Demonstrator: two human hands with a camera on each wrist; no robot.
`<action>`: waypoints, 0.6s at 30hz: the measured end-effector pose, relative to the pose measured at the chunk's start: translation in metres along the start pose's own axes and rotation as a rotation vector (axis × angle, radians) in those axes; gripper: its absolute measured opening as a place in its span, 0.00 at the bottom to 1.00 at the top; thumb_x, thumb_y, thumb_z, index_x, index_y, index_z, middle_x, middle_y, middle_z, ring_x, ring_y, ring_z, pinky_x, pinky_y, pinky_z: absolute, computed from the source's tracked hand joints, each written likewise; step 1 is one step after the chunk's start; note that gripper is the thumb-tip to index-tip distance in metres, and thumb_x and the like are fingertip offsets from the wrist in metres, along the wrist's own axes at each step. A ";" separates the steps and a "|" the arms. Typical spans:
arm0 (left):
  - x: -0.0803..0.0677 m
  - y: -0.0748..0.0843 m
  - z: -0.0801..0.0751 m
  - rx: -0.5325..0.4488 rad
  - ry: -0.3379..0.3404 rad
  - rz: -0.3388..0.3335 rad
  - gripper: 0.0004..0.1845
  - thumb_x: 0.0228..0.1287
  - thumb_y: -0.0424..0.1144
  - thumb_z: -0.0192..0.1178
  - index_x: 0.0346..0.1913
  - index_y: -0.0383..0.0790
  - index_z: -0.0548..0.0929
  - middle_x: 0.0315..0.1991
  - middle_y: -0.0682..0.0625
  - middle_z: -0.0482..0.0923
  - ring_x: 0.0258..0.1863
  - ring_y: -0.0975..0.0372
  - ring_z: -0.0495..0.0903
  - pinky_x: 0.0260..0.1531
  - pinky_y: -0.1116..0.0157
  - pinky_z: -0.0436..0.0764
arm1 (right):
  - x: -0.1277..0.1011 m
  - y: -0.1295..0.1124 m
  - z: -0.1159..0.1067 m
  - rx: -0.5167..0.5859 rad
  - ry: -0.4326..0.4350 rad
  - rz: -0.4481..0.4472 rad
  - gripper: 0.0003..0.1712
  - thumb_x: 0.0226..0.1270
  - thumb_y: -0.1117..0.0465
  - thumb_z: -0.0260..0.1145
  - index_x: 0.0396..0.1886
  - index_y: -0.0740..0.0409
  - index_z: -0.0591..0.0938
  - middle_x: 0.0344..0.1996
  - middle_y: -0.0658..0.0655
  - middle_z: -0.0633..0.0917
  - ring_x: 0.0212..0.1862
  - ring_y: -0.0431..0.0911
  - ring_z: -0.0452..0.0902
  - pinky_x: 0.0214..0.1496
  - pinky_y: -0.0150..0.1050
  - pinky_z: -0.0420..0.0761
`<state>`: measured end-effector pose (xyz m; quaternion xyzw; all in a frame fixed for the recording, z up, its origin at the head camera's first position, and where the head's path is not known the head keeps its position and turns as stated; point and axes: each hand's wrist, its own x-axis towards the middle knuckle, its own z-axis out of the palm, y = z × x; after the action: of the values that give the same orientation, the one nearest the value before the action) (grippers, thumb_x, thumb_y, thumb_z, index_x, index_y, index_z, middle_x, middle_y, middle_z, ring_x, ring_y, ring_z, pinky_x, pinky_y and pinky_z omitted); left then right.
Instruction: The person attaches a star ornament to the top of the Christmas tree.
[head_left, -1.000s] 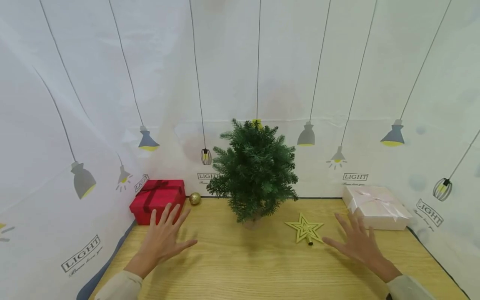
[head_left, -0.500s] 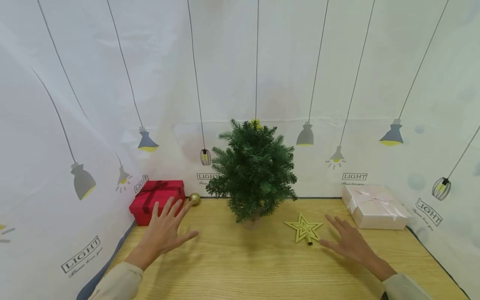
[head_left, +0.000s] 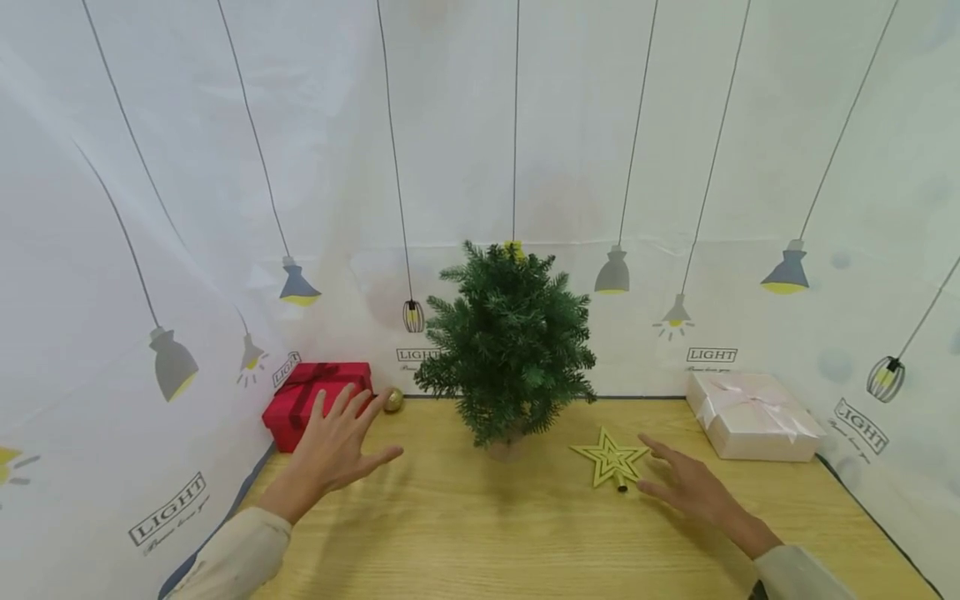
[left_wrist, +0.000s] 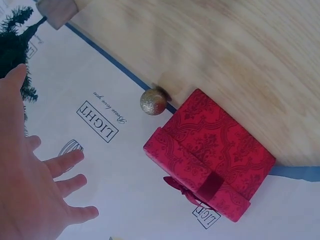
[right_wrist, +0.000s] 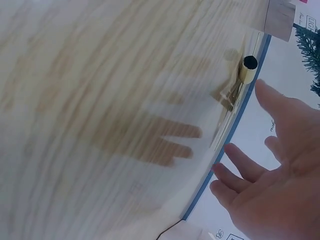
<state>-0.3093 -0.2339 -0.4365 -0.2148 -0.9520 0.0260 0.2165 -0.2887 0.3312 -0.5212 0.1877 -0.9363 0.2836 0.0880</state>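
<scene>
My right hand (head_left: 686,485) hovers spread and empty just beside the gold star topper (head_left: 609,456) on the desk (head_left: 480,533). My left hand (head_left: 333,450), fingers likewise splayed and holding nothing, hangs before the red gift box (head_left: 300,398), near the gold bauble (head_left: 393,401).

Left hand (head_left: 333,450) and right hand (head_left: 686,485) hover, fingers spread.

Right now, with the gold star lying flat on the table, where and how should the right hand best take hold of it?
Probably by its short tube socket, which sticks out of the gold star toward the near edge. The right hand is open just beside it, so come from the right and pinch the tube; the thin flat points give less to grip.
</scene>
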 end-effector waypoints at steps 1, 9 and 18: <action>0.002 0.000 -0.001 0.001 -0.001 0.001 0.50 0.63 0.76 0.57 0.80 0.49 0.66 0.69 0.40 0.74 0.75 0.41 0.64 0.70 0.29 0.57 | 0.000 0.001 0.001 -0.003 0.003 -0.005 0.44 0.70 0.49 0.73 0.76 0.66 0.68 0.59 0.75 0.82 0.56 0.71 0.81 0.53 0.68 0.80; 0.013 0.003 -0.011 0.003 0.012 0.023 0.51 0.64 0.75 0.57 0.83 0.53 0.58 0.67 0.40 0.77 0.72 0.41 0.67 0.70 0.29 0.57 | 0.006 0.005 0.011 0.019 0.042 -0.027 0.40 0.66 0.58 0.76 0.73 0.66 0.71 0.45 0.67 0.90 0.47 0.63 0.87 0.50 0.63 0.84; 0.028 0.004 -0.023 -0.019 0.008 0.024 0.52 0.64 0.75 0.57 0.84 0.54 0.57 0.68 0.40 0.75 0.74 0.42 0.65 0.71 0.29 0.53 | 0.015 0.003 0.016 0.135 -0.021 0.058 0.39 0.65 0.65 0.76 0.72 0.70 0.71 0.41 0.65 0.90 0.40 0.53 0.88 0.41 0.45 0.88</action>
<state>-0.3210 -0.2191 -0.4047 -0.2284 -0.9487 0.0185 0.2177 -0.3045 0.3199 -0.5315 0.1689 -0.9210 0.3464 0.0573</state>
